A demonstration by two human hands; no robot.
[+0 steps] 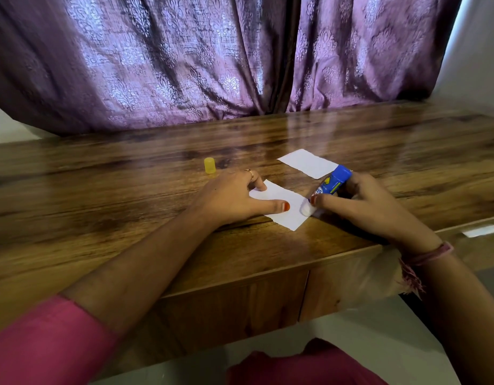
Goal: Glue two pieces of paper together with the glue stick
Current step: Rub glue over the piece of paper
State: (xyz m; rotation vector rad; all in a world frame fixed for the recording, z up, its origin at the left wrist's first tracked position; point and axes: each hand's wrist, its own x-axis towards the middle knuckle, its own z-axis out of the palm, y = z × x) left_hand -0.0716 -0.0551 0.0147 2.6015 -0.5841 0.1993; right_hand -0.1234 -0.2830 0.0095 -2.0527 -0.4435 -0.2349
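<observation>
A small white paper (285, 209) lies near the front edge of the wooden table (101, 195). My left hand (234, 200) presses it flat with thumb and a fingertip at its left side. My right hand (371, 202) grips a blue glue stick (333, 182), tilted, its white glue tip touching the paper's right edge. A second white paper (307, 163) lies flat just behind, apart from the first. The glue stick's yellow cap (209, 165) stands upright on the table to the left of my left hand.
A purple patterned curtain (212, 59) hangs behind the table. Below the tabletop is a wooden cabinet front (240, 304). A white label (479, 231) sits on a lower surface at the right.
</observation>
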